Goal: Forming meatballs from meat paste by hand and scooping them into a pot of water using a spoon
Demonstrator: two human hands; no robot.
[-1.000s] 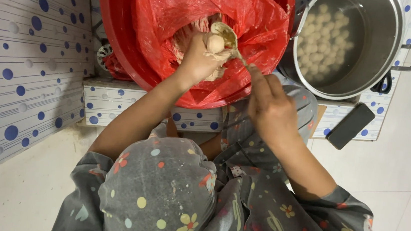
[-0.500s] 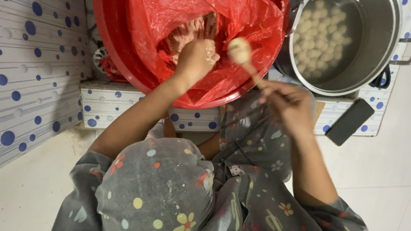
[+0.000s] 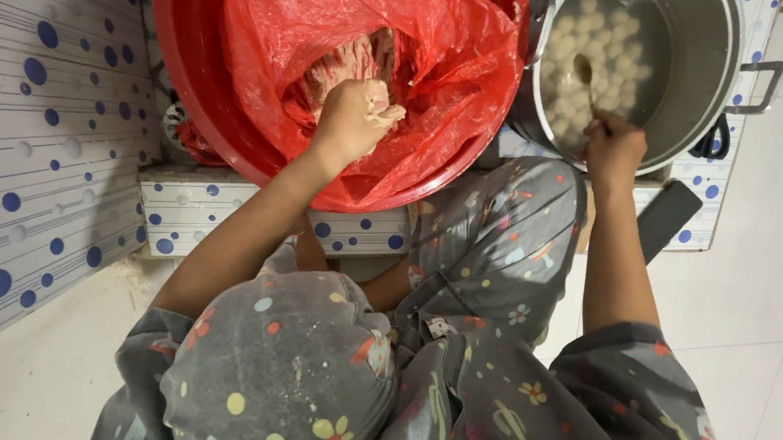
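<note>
Filling most of the view, a red basin [image 3: 196,86] lined with a red plastic bag [image 3: 446,53] held pink paste [image 3: 354,59]; the left hand [image 3: 351,119] squeezed a fistful there. Beside it, the right hand [image 3: 613,148] gripped a spoon [image 3: 585,76] dipped among pale balls [image 3: 599,49] in the steel pot [image 3: 704,59].

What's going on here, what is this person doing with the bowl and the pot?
A person is forming balls from pinkish paste. The left hand squeezes a lump of paste inside a red plastic bag lining a red basin. The right hand holds a spoon over a steel pot where many pale balls float in water.
</note>
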